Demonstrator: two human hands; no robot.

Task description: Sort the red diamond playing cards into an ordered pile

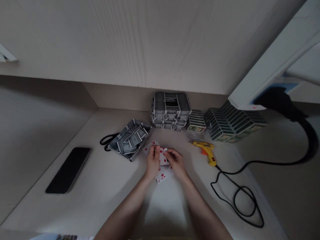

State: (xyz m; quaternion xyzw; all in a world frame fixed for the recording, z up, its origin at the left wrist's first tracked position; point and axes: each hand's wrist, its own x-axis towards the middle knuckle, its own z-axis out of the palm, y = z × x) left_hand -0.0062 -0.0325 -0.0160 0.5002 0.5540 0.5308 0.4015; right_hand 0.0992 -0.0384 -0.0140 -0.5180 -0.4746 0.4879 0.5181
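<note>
A playing card [163,160] with red diamonds is held between my two hands. My left hand [153,161] grips its left side, thumb on top. On its right edge, my right hand [176,161] has its fingers closed; a small white bit shows near those fingertips. Below the held card, more diamond cards [163,175] lie on the desk, partly covered by my hands. An open tray made of folded cards [120,150] stands to the left, with several loose patterned pieces [135,140] inside. A yellow glue gun [205,148] rests to the right.
Black scissor handles [106,141] stick out beside the tray. A phone [68,170] lies at left. Box-like card structures [171,110] and stacked card packs [222,123] stand at the back. The glue gun's cord [237,196] loops on the right. A cabinet [150,43] overhangs the desk.
</note>
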